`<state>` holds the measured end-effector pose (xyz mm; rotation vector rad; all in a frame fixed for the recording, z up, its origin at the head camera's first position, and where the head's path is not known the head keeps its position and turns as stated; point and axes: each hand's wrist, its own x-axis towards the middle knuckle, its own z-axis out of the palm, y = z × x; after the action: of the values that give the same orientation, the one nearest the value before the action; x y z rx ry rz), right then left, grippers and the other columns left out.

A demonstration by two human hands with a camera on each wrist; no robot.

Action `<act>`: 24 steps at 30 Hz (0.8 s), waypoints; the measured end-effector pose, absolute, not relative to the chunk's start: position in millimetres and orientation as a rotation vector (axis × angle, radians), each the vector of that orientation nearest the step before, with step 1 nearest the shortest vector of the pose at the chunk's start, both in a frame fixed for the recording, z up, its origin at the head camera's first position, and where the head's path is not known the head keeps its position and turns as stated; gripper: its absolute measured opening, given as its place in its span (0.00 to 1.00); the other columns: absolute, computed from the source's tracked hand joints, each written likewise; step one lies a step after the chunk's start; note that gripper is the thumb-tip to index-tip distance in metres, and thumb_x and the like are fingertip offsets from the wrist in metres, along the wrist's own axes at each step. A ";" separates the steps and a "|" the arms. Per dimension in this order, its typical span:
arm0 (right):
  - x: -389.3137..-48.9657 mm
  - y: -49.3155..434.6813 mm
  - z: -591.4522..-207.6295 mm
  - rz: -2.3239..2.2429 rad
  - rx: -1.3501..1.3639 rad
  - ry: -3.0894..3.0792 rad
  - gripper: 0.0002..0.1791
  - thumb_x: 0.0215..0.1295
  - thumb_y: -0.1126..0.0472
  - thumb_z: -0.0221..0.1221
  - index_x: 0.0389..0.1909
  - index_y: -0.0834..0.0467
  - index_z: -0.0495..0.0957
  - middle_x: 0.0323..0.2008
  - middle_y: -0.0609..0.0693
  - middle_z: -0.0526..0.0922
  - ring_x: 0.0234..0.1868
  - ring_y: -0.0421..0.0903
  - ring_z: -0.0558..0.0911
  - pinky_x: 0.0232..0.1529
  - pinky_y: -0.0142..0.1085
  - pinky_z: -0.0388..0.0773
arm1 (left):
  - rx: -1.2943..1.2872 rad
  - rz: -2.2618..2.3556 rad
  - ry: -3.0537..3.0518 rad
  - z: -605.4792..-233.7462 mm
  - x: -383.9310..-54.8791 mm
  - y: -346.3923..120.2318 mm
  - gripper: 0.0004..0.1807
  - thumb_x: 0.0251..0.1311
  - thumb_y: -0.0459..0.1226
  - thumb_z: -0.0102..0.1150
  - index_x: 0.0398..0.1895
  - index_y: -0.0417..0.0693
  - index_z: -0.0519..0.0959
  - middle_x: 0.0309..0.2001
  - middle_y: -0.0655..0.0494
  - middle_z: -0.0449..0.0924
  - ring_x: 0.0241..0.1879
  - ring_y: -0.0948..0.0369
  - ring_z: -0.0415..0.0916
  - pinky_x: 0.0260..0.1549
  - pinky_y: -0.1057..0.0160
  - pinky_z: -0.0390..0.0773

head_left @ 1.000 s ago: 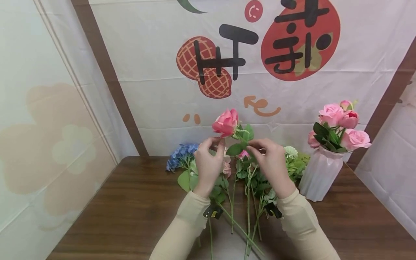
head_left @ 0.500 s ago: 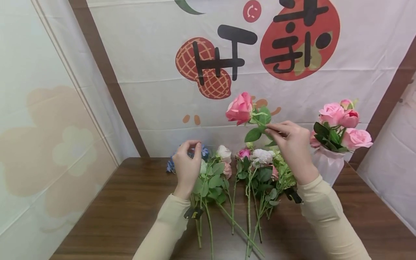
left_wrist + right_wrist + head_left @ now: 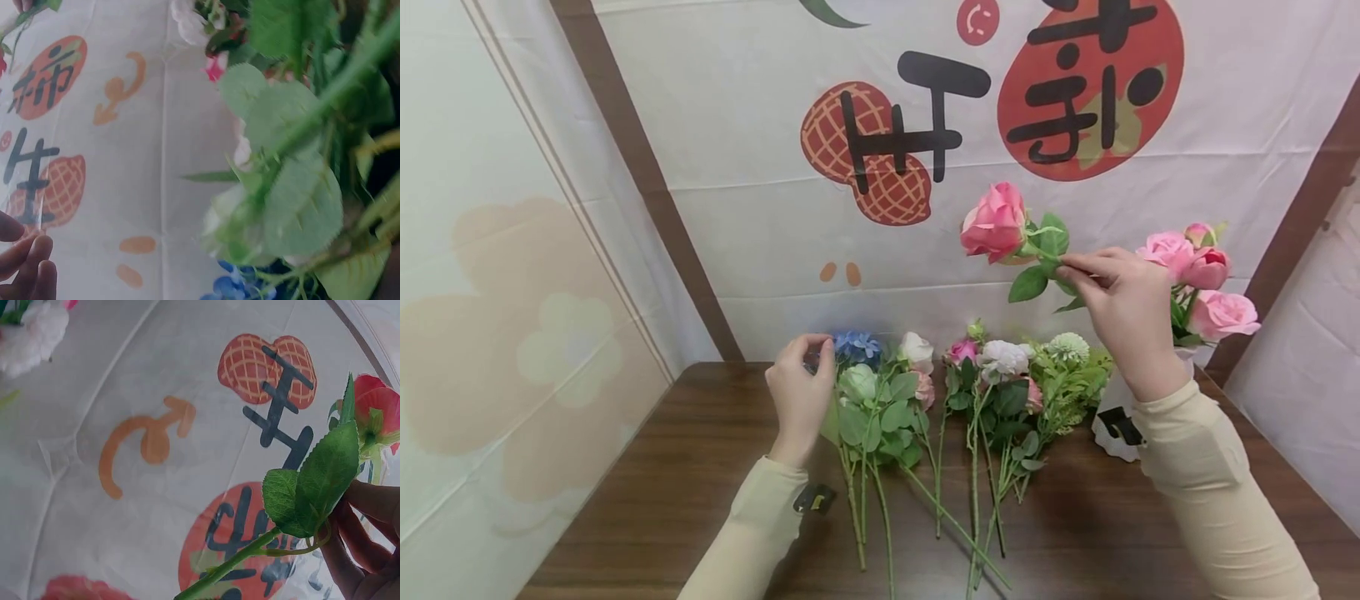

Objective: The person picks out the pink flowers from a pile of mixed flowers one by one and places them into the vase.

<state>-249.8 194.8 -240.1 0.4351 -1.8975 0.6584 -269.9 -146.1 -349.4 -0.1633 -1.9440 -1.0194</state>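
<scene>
My right hand [image 3: 1131,312] pinches the green stem of a pink rose [image 3: 994,223], just under its leaves [image 3: 328,478], and holds it raised before the backdrop. The bloom points left, and the stem's lower part is hidden behind the hand in the head view. My left hand [image 3: 801,392] is raised at the left, beside the blue hydrangea [image 3: 857,347], thumb and forefinger together. In the left wrist view its fingertips [image 3: 40,247] pinch what looks like a thin clear plastic film, showing only as faint glints. Below lie a pale green rose [image 3: 859,383] and a white rose [image 3: 917,352].
Several more stems lie on the wooden table [image 3: 692,467], among them a white flower [image 3: 1004,360], a magenta rose [image 3: 962,350] and green foliage [image 3: 1060,396]. A white vase [image 3: 1112,421] with pink roses [image 3: 1223,315] stands at the right, partly behind my right arm. A printed cloth [image 3: 760,208] hangs behind.
The hands have parted. My right hand has carried the pink rose up and to the right, partly covering the vase; my left hand has left the bloom and moved left and down.
</scene>
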 end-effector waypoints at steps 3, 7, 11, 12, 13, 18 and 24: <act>-248.6 199.4 -234.2 0.661 0.438 -1.900 0.07 0.53 0.64 0.68 0.33 0.60 0.87 0.28 0.57 0.86 0.28 0.15 0.67 0.27 0.17 0.62 | -0.144 -1.010 -1.950 -353.0 -270.2 -153.0 0.06 0.59 0.35 0.60 0.34 0.42 0.83 0.32 0.49 0.84 0.28 0.54 0.76 0.44 0.50 0.65; -245.4 205.7 -225.6 0.700 0.435 -1.911 0.07 0.52 0.64 0.69 0.34 0.60 0.87 0.29 0.58 0.87 0.28 0.13 0.68 0.28 0.15 0.63 | -0.105 -1.011 -1.964 -356.3 -269.9 -159.7 0.06 0.59 0.36 0.60 0.34 0.43 0.83 0.32 0.50 0.84 0.29 0.53 0.76 0.46 0.49 0.63; -242.4 211.9 -218.7 0.736 0.426 -1.913 0.07 0.52 0.64 0.69 0.34 0.59 0.87 0.29 0.57 0.87 0.26 0.17 0.70 0.26 0.17 0.63 | -0.074 -0.990 -1.990 -358.6 -269.0 -163.4 0.06 0.59 0.36 0.59 0.34 0.43 0.83 0.32 0.50 0.84 0.30 0.53 0.76 0.43 0.50 0.61; -241.9 213.4 -217.4 0.749 0.422 -1.911 0.07 0.53 0.64 0.69 0.34 0.59 0.87 0.29 0.58 0.87 0.26 0.18 0.71 0.26 0.18 0.63 | -0.069 -0.982 -1.995 -359.2 -269.1 -164.0 0.06 0.59 0.36 0.59 0.33 0.43 0.83 0.32 0.50 0.84 0.30 0.52 0.76 0.42 0.50 0.60; -241.3 214.8 -216.4 0.758 0.413 -1.909 0.08 0.53 0.63 0.68 0.35 0.59 0.87 0.29 0.57 0.87 0.26 0.18 0.72 0.26 0.17 0.63 | -0.066 -0.975 -1.999 -359.6 -269.3 -164.5 0.06 0.59 0.36 0.59 0.34 0.43 0.83 0.32 0.50 0.84 0.30 0.52 0.76 0.42 0.50 0.60; -239.6 220.9 -213.8 0.755 0.374 -1.893 0.08 0.54 0.62 0.68 0.35 0.59 0.87 0.31 0.58 0.87 0.28 0.15 0.72 0.29 0.14 0.65 | -0.055 -0.941 -2.012 -361.9 -270.5 -168.0 0.06 0.58 0.36 0.60 0.33 0.44 0.82 0.31 0.50 0.84 0.30 0.53 0.76 0.42 0.50 0.60; -240.9 229.1 -215.4 0.767 0.354 -1.862 0.07 0.53 0.62 0.69 0.33 0.59 0.88 0.31 0.61 0.86 0.30 0.14 0.73 0.32 0.13 0.67 | -0.043 -0.897 -2.021 -367.3 -269.4 -177.3 0.06 0.58 0.37 0.60 0.34 0.44 0.82 0.29 0.50 0.83 0.30 0.54 0.75 0.41 0.50 0.60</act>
<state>-240.9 229.1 -215.4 0.3545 -1.8622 0.7670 -269.4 -177.3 -367.3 -0.0431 -2.0211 -0.8966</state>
